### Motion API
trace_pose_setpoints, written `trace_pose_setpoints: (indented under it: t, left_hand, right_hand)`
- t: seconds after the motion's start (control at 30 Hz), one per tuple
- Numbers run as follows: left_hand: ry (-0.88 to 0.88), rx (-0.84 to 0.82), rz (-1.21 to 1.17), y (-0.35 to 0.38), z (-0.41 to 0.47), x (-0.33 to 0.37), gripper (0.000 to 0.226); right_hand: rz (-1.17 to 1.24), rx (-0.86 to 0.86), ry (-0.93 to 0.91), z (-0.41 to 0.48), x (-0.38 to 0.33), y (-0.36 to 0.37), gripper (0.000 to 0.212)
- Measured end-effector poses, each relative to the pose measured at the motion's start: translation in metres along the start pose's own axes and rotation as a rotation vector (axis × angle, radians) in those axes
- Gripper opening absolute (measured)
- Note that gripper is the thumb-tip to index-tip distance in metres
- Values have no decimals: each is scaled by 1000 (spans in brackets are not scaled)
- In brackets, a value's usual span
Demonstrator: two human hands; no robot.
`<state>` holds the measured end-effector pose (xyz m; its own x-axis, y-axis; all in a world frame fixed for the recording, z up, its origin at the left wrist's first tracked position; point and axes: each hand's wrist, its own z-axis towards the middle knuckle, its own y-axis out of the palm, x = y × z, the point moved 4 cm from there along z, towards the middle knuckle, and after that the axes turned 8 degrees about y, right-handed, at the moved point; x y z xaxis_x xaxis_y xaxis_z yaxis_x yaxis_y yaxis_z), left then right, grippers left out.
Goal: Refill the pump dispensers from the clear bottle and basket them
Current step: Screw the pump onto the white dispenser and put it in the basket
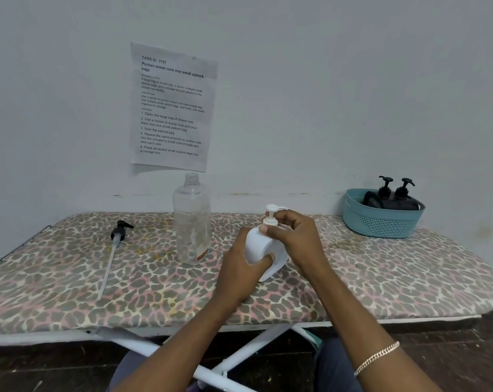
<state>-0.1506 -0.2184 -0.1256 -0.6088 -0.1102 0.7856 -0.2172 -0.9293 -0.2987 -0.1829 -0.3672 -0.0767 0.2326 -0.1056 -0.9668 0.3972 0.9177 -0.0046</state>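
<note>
A white pump dispenser is tilted slightly above the leopard-print board, at centre. My left hand grips its body from the left and below. My right hand curls round its white pump collar at the top. The clear bottle stands upright and uncapped just left of the dispenser, nearly empty. A teal basket at the far right holds two black pump dispensers.
A loose black pump head with a long clear tube lies on the board at the left. The ironing board stands against a white wall with a printed sheet taped above. White board legs cross below the front edge.
</note>
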Motion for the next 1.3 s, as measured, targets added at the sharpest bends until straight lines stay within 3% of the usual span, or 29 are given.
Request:
trace_pose_setpoints:
  t: [0.17, 0.33, 0.4, 0.63, 0.93, 1.07, 1.17, 1.3]
  left_hand:
    - [11, -10, 11, 0, 0, 0, 49]
    - [13, -13, 30, 0, 0, 0, 49]
    - [13, -12, 39, 1, 0, -1, 52]
    - [40, -12, 107, 2, -3, 1, 51]
    - [28, 9, 101, 2, -4, 3, 51]
    - [23, 14, 71, 0, -5, 8, 50]
    - [24, 13, 30, 0, -4, 9, 47]
    - [16, 25, -25, -1, -2, 5, 50]
  right_hand:
    - [-20, -2, 17, -1, 4, 1, 24]
    - [-6, -389, 104, 14, -5, -14, 29]
    - [-15, -444, 122, 15, -7, -15, 30]
    - [151, -200, 129, 8, 6, -7, 22]
    - [79, 221, 72, -11, 10, 13, 21]
    - [16, 406, 43, -25, 8, 25, 34]
    - [-53, 374, -6, -26, 3, 24, 34]
    - [-179, 175, -46, -19, 3, 7, 30]
